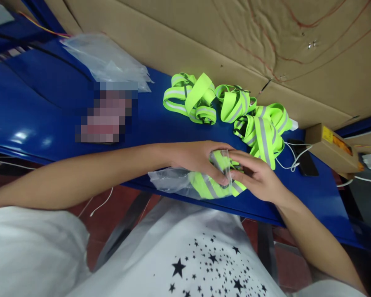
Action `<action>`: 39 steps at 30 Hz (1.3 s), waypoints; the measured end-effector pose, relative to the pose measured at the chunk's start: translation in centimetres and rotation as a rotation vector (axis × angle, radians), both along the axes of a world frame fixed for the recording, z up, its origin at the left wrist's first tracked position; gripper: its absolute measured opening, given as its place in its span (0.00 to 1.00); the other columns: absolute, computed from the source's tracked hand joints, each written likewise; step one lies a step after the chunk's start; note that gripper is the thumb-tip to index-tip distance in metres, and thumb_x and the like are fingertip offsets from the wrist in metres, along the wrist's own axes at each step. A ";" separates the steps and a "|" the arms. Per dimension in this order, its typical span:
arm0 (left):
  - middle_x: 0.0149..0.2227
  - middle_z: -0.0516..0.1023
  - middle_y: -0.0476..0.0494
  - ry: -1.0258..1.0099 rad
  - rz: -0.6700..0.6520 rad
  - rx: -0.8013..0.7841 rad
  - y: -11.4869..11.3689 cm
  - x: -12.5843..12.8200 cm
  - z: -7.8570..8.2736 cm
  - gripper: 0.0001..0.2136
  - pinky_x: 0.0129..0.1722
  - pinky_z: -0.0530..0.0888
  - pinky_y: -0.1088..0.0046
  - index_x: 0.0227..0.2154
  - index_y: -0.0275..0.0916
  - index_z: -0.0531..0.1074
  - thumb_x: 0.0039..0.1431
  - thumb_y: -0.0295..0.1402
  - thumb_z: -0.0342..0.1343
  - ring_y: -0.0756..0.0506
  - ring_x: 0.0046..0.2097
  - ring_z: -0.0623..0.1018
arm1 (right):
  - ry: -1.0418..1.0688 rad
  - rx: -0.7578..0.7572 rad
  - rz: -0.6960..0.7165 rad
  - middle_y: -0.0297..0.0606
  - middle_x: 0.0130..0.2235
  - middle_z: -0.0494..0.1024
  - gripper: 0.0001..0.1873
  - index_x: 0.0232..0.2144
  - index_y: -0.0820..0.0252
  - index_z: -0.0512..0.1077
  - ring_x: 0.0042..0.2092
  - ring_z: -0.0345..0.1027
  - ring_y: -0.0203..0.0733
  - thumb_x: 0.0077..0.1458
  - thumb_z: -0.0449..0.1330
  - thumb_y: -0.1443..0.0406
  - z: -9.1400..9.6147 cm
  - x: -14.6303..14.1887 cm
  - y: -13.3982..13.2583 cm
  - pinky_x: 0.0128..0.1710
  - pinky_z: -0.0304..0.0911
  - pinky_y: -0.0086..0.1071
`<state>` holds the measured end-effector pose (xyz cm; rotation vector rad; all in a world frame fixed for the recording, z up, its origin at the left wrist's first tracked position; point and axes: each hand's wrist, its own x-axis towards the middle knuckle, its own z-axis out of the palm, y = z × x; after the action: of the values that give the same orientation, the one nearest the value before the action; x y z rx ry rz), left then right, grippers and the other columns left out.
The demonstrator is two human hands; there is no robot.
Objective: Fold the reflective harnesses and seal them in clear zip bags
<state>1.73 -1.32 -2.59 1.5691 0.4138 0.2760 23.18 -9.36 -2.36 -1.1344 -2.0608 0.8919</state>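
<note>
- Two hands, the left hand (198, 159) and the right hand (261, 177), are meeting near the center of the frame, over the near side of the blue bench (151, 123).
- The left hand is grasping a clear bag (170, 181), and a yellow-green strap (204, 185) is showing through its plastic.
- The right hand is grasping the strap's bundled part, which is sticking out at the bag's right end.
- More coiled straps (200, 97), yellow-green with gray stripes, are lying from upper center to right of center.
- Flat plastic bags (105, 57) are lying at upper left, just above a pixelated object (105, 119).
- A dark phone (307, 161), a white cable (293, 168) and a cardboard box (321, 144) are sitting at the right.
</note>
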 end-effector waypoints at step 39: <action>0.53 0.78 0.42 -0.057 0.123 0.098 -0.9 0.2 1.3 0.34 0.52 0.72 0.64 0.59 0.42 0.68 0.49 0.41 0.72 0.39 0.54 0.77 | -0.006 -0.326 0.129 0.34 0.70 0.65 0.30 0.71 0.41 0.57 0.68 0.64 0.44 0.70 0.56 0.60 3.1 1.9 -1.5 0.62 0.69 0.35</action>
<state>1.93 -2.22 -1.32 1.6297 0.4590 0.4398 25.09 -10.84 0.73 -1.1772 -2.0611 1.3262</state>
